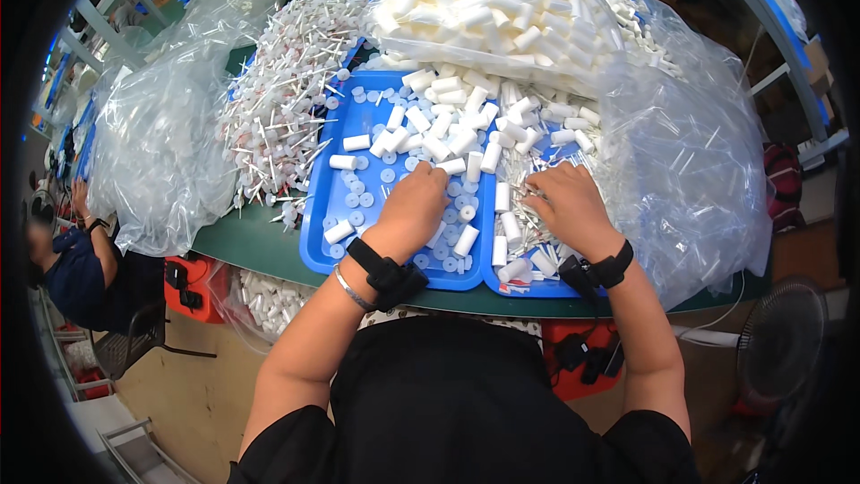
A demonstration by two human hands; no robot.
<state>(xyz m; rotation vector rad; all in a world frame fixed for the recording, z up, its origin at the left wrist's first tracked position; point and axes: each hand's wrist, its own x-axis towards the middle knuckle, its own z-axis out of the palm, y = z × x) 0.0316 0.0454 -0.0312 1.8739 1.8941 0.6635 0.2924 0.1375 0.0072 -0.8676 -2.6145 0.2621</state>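
My left hand (417,206) is closed, fingertips bent down and hidden, over the left blue tray (310,233). Around it lie translucent round discs (356,218) and white cylinders (356,142), heaped toward the tray's far end. My right hand (571,204) reaches over the second blue tray (555,289), beside it. Its fingers and thumb curl together among thin white sticks (537,231); what they pinch, if anything, is too small to make out. A few white cylinders (511,226) lie along that tray's left side.
A large clear bag of white cylinders (493,13) rests behind the trays. To the left rise a pile of white stick-and-disc pieces (282,90) and a plastic bag (166,152). Another clear bag (690,170) flanks the right. A person (76,255) sits far left; a fan (782,341) stands right.
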